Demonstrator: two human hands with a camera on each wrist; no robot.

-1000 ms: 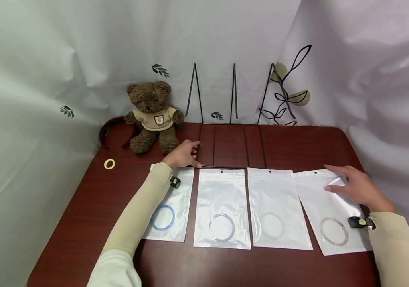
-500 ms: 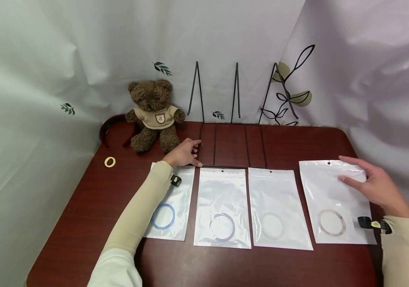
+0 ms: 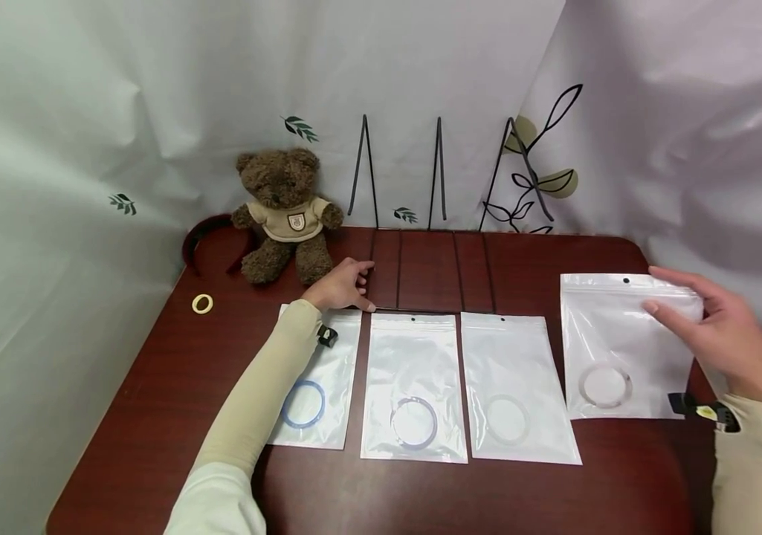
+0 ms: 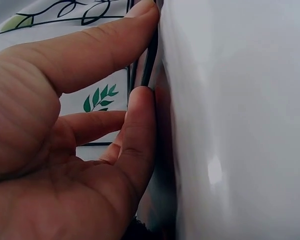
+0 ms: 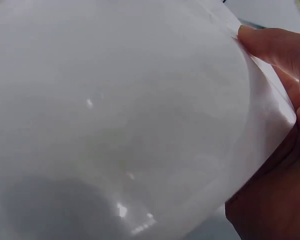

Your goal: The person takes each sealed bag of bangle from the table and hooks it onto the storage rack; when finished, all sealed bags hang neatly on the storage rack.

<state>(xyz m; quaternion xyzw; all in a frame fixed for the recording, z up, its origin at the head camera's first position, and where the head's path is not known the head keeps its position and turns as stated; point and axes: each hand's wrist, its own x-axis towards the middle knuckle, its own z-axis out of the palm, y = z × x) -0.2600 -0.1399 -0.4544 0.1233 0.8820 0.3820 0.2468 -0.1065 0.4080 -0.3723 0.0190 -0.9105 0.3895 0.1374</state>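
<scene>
My right hand [image 3: 728,327] pinches the upper right edge of a white zip bag [image 3: 621,327], thumb in front and fingers behind. A pale brownish ring [image 3: 584,383] shows in its lower part, and the bag stands tilted up over the table's right side. In the right wrist view, the bag [image 5: 140,110] bulges across most of the picture. My left hand [image 3: 340,285] touches the front left corner of a black wire rack [image 3: 459,267], thumb and forefinger spread apart. Close beside that hand in the left wrist view is glossy white plastic [image 4: 240,120].
Three more zip bags lie in a row: one with a blue ring [image 3: 285,405], one with a purple ring [image 3: 433,423], one with a whitish ring [image 3: 490,420]. A teddy bear [image 3: 280,193], a dark headband [image 3: 189,249] and a small yellow ring [image 3: 195,305] occupy the table's left side.
My right hand has moved right and up, lifting the bag's top and straightening it away from the neighbouring bag. The left hand has stayed at the rack.
</scene>
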